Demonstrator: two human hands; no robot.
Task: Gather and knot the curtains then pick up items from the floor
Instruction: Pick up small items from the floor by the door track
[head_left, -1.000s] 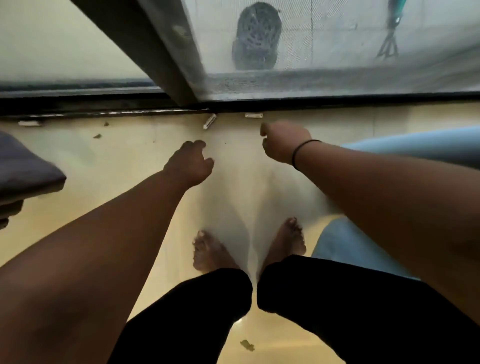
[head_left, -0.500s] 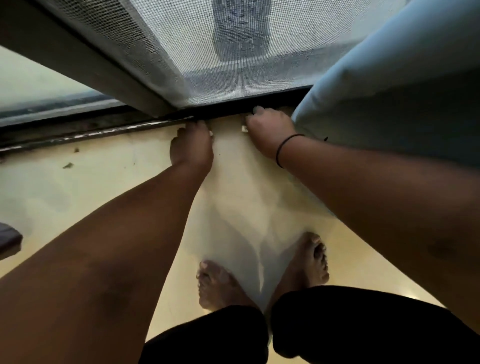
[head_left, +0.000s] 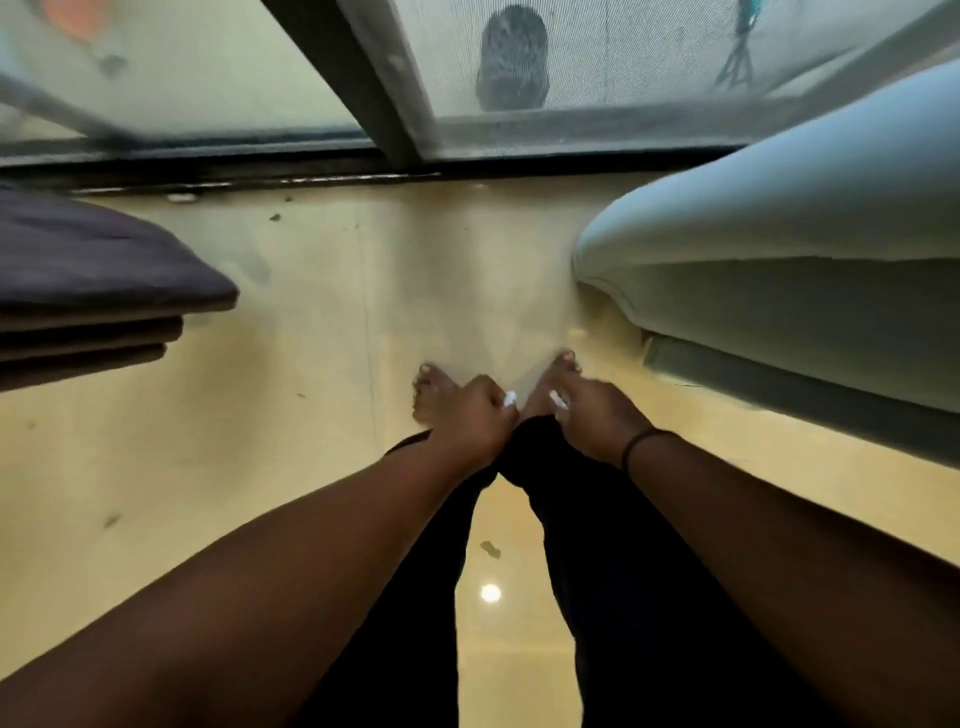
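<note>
Two small white bits, one pinched in each closed grip: left hand (head_left: 475, 415), right hand (head_left: 592, 415). More scraps lie far-left by the door track (head_left: 208, 182); left hand's nearer.

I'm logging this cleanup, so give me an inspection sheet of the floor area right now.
Surface: glossy yellow floor, smudged.
Job's things: small white item in each fist; curtains not identified.
Clutter: dark scraps; white bit by door track.
Grippers: left hand and right hand closed, above the feet.
Cables: nothing seen.
Surroundings: mesh door, pale mattress on the right, dark cushions on the left.
</note>
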